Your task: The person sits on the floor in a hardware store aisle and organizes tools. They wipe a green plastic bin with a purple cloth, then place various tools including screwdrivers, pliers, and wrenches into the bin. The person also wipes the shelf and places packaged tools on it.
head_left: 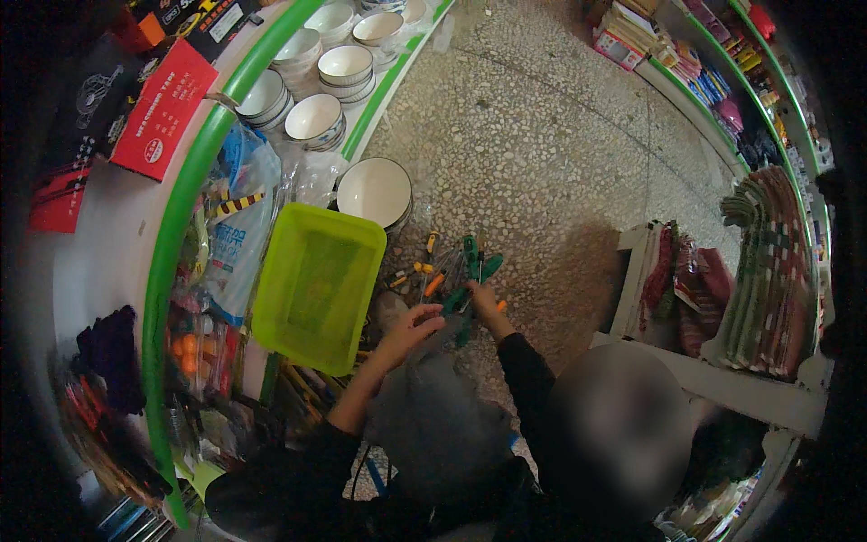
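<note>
From my end on the head feed: loose hand tools on the speckled floor (515, 135), in a small heap just ahead of the hands. I make out green-handled tools (489, 267), an orange-handled tool (434, 285) and a yellow-handled tool (433, 242); exact types too small to call.

Right hand (488, 305) is in at the near side of the heap, fingers curled by the green handles. Can't tell whether they're gripping one or just touching. Left hand (414, 332) is left of that, just beside the heap, fingers loosely extended and released, nothing visible in them.

Left of the left hand: lime-green basket (316, 280), nothing in it, tilted a bit in view. Just beyond it, a wide cream bowl (373, 191) with a dark rim, then stacked bowls (346, 66) on the green-edged shelf. Left of the basket, a blue-and-white plastic package (237, 253); farther up, a red box (167, 108).

Right side, well apart from the hands: white rack (754, 388) with folded textiles (768, 271).
</note>
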### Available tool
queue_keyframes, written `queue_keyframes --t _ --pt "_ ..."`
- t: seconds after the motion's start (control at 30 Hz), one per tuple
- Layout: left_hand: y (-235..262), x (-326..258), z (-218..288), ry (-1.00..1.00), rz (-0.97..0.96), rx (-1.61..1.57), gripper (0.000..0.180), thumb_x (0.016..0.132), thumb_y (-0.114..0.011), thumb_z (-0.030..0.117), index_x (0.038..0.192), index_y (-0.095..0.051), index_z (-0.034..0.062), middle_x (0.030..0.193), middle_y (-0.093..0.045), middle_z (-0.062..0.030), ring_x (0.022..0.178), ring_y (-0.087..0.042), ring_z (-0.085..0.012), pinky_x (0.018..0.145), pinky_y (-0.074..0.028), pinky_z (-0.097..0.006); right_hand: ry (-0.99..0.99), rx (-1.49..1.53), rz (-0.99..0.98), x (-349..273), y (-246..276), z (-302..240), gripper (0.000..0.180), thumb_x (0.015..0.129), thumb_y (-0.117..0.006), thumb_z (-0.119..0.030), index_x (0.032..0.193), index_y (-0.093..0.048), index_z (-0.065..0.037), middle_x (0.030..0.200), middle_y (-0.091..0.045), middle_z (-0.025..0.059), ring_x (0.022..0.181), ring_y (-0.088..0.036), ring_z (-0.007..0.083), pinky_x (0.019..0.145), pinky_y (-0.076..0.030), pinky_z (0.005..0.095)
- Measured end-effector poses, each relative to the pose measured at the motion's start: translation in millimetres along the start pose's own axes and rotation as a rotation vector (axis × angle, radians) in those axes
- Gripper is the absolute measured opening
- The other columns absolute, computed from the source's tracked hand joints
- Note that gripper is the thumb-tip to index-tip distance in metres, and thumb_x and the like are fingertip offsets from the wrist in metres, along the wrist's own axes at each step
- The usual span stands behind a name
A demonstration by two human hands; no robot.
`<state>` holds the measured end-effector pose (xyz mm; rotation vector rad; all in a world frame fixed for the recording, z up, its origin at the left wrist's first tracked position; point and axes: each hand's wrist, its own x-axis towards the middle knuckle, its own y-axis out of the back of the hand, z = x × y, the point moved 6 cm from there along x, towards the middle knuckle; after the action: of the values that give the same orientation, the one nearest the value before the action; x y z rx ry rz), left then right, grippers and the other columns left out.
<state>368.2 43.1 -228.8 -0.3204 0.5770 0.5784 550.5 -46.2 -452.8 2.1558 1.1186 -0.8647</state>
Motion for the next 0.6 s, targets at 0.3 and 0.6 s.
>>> queue_keyframes --t 0.3,0.6 --pt "19.5 -29.0 52.4 -0.26 0.152 -0.026 0.037 0.083 -0.059 0.022 0.113 -0.054 0.0003 0.104 -0.059 -0.0069 0.094 -0.054 -0.0137 0.081 -0.043 -0.026 0.105 0.392 -0.039 -39.1 31.8 -76.2 0.015 0.082 -0.05 -0.024 0.081 -0.047 -0.009 0.073 -0.042 0.0014 0.064 -0.041 0.015 0.058 -0.035 0.033" --pt "53.4 -115.8 129.1 -0.606 0.399 -0.049 0.044 0.081 -0.061 0.024 0.115 -0.051 -0.0012 0.114 -0.054 -0.0131 0.108 -0.049 -0.0199 0.092 -0.036 -0.029 0.342 0.461 -0.247 -179.6 35.9 -244.2 0.02 0.078 -0.054 -0.025 0.086 -0.051 -0.007 0.078 -0.053 0.004 0.072 -0.05 0.0177 0.066 -0.041 0.0334"
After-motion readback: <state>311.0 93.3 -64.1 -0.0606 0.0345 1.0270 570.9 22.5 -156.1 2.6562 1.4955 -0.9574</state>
